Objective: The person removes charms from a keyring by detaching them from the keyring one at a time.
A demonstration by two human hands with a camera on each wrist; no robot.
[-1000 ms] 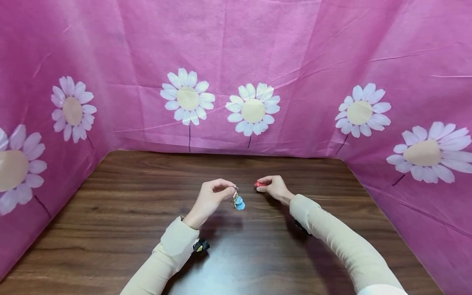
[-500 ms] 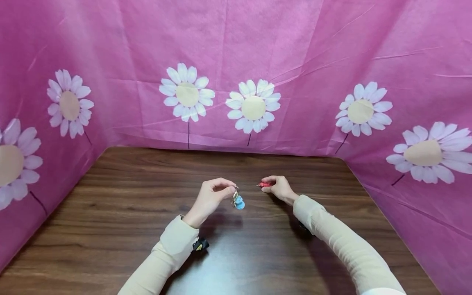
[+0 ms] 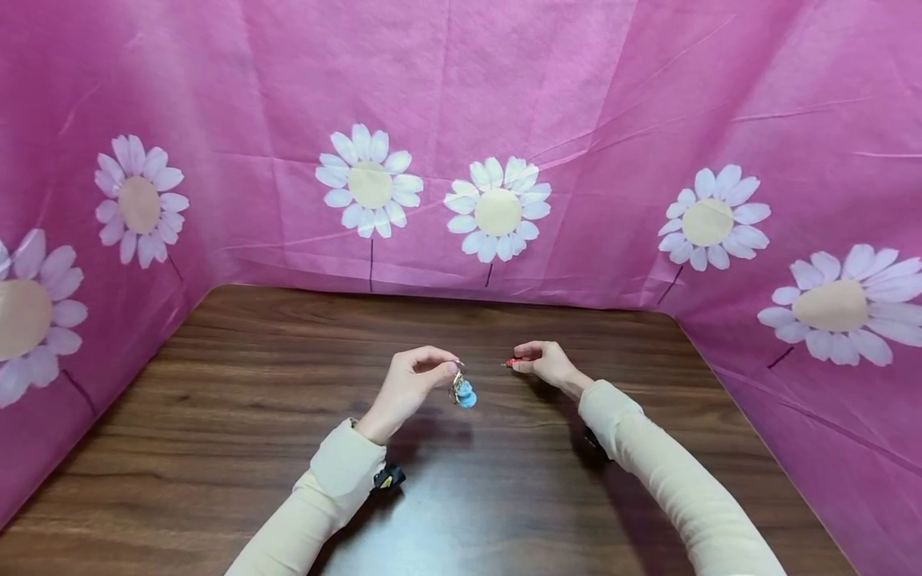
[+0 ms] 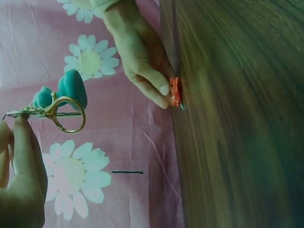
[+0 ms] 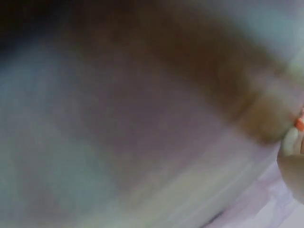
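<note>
My left hand (image 3: 410, 388) pinches a keychain by its metal ring end, above the table. From it dangle a rounded blue charm (image 3: 466, 394) and gold-coloured metal parts. The left wrist view brings out a large gold ring (image 4: 71, 114) beside the charm, which looks teal there. Off to the right, my right hand (image 3: 551, 366) holds a small red object (image 3: 512, 362) between thumb and fingers, low near the tabletop. A thin metallic tip pokes out of its left end; the fingers hide most of it. The right wrist view is mostly blurred, with an orange-red bit (image 5: 299, 124) at its edge.
The brown wood-grain table (image 3: 288, 360) has rounded far corners. A pink cloth (image 3: 562, 96) printed with white daisies encloses the back and both sides. Black wrist devices, such as the one at the left cuff (image 3: 389, 478), sit under the sleeves.
My right hand has drawn slightly right, away from the left hand, with the red object. The object's metallic tip shows more now. My left hand and the keychain have stayed nearly in place.
</note>
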